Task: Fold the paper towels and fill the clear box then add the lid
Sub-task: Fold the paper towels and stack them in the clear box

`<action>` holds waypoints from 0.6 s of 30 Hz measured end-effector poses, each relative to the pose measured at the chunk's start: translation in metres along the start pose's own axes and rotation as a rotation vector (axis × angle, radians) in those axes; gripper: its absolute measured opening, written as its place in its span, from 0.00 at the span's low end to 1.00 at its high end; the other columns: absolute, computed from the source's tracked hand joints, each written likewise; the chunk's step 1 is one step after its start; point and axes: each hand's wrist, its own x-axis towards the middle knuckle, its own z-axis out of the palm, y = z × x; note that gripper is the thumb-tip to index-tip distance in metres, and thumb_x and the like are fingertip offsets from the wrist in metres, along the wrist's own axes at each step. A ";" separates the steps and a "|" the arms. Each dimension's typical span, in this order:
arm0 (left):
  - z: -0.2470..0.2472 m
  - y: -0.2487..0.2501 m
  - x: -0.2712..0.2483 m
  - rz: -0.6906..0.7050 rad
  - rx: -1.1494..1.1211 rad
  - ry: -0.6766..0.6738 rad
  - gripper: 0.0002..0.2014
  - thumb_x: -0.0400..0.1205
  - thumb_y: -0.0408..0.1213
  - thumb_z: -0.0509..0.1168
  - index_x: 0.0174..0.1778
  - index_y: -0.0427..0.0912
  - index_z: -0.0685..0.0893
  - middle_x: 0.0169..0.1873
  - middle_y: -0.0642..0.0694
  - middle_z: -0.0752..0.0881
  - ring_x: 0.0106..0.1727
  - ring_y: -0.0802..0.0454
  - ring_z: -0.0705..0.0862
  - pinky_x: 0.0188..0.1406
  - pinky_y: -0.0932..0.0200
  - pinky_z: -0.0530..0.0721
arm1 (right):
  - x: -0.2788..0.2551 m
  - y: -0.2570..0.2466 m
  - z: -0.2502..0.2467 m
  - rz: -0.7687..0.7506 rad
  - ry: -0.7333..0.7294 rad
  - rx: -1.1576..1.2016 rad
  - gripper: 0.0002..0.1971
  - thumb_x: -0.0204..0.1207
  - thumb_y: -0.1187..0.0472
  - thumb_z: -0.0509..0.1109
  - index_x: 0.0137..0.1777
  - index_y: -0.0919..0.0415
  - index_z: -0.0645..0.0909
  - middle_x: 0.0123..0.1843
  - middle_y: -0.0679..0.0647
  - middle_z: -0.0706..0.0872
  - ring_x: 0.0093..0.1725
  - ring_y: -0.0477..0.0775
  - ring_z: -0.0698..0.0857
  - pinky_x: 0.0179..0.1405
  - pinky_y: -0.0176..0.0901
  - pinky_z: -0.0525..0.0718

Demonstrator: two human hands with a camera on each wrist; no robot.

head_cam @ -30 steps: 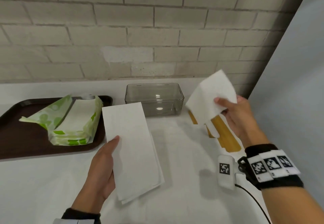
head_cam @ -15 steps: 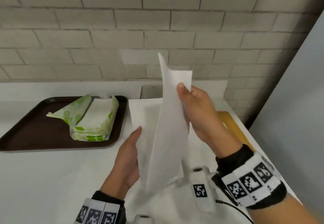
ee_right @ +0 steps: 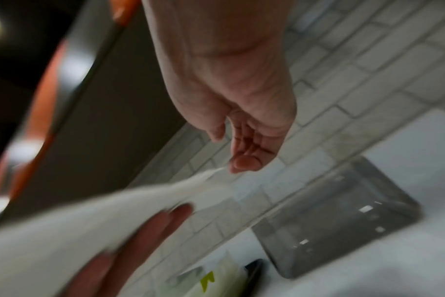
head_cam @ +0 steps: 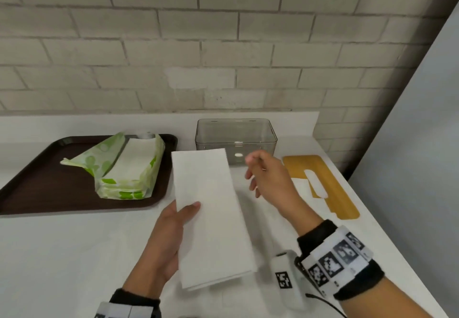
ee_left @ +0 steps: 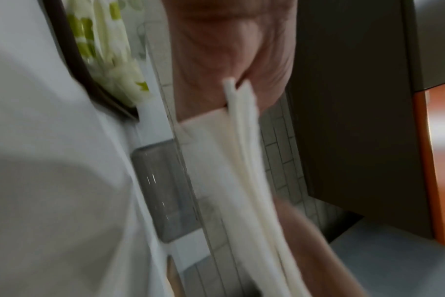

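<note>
Dropped onto the paper towels [head_cam: 211,213] gripped by left hand [head_cam: 161,245]; right hand [head_cam: 268,176] loose, holding nothing; stacking now, next into box [head_cam: 236,138] ahead

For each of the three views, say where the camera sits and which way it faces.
Head: worn on the head, facing forward and down at the table; shows left hand holding the folded paper towels, and right hand.
Left wrist: looks along the palm at the towels' edge.
Right wrist: looks along the empty hand toward the brick wall.
Shared: all three show the clear box.
</note>
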 end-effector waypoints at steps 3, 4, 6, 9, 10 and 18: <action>-0.018 0.003 0.001 0.046 0.013 0.078 0.11 0.82 0.30 0.61 0.57 0.40 0.84 0.48 0.39 0.91 0.49 0.37 0.89 0.49 0.45 0.84 | 0.004 0.033 -0.027 0.318 -0.099 -0.131 0.07 0.82 0.65 0.59 0.44 0.60 0.76 0.36 0.57 0.82 0.26 0.52 0.80 0.21 0.38 0.79; -0.023 0.004 0.002 0.055 0.022 0.094 0.11 0.82 0.30 0.61 0.58 0.40 0.84 0.48 0.39 0.91 0.49 0.37 0.88 0.48 0.45 0.84 | 0.004 0.042 -0.032 0.399 -0.150 -0.208 0.06 0.82 0.66 0.59 0.44 0.62 0.76 0.35 0.58 0.81 0.25 0.53 0.80 0.22 0.39 0.81; -0.031 0.005 0.004 0.067 0.031 0.127 0.12 0.83 0.31 0.61 0.59 0.40 0.84 0.48 0.39 0.91 0.49 0.37 0.88 0.46 0.46 0.84 | 0.004 0.060 -0.032 0.521 -0.228 -0.338 0.07 0.81 0.65 0.62 0.43 0.66 0.75 0.34 0.59 0.81 0.26 0.56 0.82 0.29 0.44 0.87; -0.034 0.002 0.006 0.080 0.042 0.162 0.11 0.83 0.30 0.61 0.58 0.43 0.84 0.46 0.42 0.90 0.48 0.40 0.87 0.45 0.48 0.83 | 0.006 0.078 -0.023 0.640 -0.238 -0.404 0.12 0.79 0.58 0.68 0.42 0.67 0.74 0.32 0.60 0.81 0.25 0.57 0.81 0.37 0.50 0.89; -0.033 0.000 0.006 0.084 0.051 0.170 0.11 0.83 0.30 0.60 0.56 0.44 0.84 0.45 0.43 0.90 0.47 0.41 0.87 0.43 0.49 0.82 | 0.007 0.081 -0.019 0.645 -0.225 -0.407 0.15 0.77 0.54 0.70 0.41 0.67 0.74 0.32 0.59 0.79 0.25 0.57 0.80 0.32 0.48 0.87; -0.031 -0.006 0.005 0.080 0.074 0.185 0.10 0.83 0.30 0.61 0.54 0.44 0.85 0.46 0.42 0.90 0.48 0.41 0.87 0.48 0.49 0.82 | 0.009 0.070 0.004 0.363 -0.140 -0.442 0.22 0.73 0.57 0.74 0.27 0.56 0.63 0.28 0.49 0.68 0.28 0.47 0.69 0.26 0.38 0.65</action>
